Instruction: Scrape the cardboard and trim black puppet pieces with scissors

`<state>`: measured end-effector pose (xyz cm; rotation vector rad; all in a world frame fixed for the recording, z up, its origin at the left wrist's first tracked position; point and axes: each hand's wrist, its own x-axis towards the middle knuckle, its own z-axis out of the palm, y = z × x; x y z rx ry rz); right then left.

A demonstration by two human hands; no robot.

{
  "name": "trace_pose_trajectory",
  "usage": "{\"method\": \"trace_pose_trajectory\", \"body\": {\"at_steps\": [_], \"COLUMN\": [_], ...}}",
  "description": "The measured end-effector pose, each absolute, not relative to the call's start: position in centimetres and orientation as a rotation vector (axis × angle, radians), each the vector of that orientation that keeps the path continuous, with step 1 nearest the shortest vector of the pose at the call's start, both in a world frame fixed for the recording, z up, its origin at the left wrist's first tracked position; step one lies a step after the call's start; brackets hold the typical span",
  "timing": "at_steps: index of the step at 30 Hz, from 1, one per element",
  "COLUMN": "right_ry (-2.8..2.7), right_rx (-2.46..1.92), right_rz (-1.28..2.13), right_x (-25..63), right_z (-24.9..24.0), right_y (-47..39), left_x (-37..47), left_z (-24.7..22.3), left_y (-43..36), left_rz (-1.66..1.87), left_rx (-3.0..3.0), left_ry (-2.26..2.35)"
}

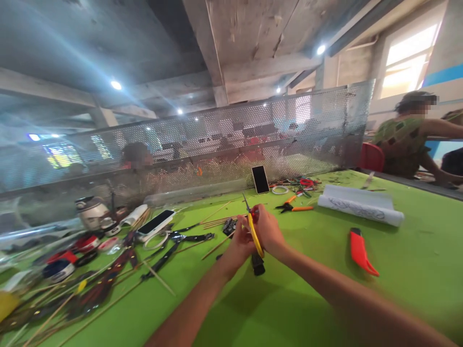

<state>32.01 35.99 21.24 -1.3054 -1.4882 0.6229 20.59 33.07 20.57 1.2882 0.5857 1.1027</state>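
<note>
In the head view, my right hand (268, 230) is closed around scissors (255, 237) with yellow handles, their narrow blades pointing up and away. My left hand (239, 245) is right beside it, fingers pinched near the scissors; what they hold is hidden. Below the two hands a short black piece (258, 266) shows, and I cannot tell whether it is held or lies on the table. Just beyond my left hand sits a small dark cluster (228, 225) among thin wooden sticks (217, 222).
Orange-handled pliers (292, 207), a propped phone (260, 179), a paper roll (358, 206) and a red cutter (361, 253) are ahead and right. Left lie another phone (157, 224), tape rolls (58, 270) and sticks. A perforated metal screen (224, 144) borders the green table (408, 260). A person (405, 140) sits right.
</note>
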Motion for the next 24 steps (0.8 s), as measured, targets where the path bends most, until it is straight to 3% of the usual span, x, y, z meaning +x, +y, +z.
{"method": "trace_pose_trajectory", "body": {"at_steps": [8, 17, 24], "right_ry": [-1.844, -1.664, -1.419], "right_rx": [-1.07, -1.011, -0.985], "right_rz": [1.008, 1.11, 1.193], "right_x": [34.6, 31.9, 29.9], "right_z": [23.9, 23.5, 21.8], "right_y": [35.7, 34.0, 33.2], "left_x": [19.6, 18.7, 19.3], "left_z": [20.9, 22.2, 20.6], "left_y": [34.3, 33.7, 34.1], "left_rz": [1.119, 1.098, 1.126], "left_rx": [1.32, 1.354, 1.391], "left_ry": [0.679, 0.573, 0.608]}}
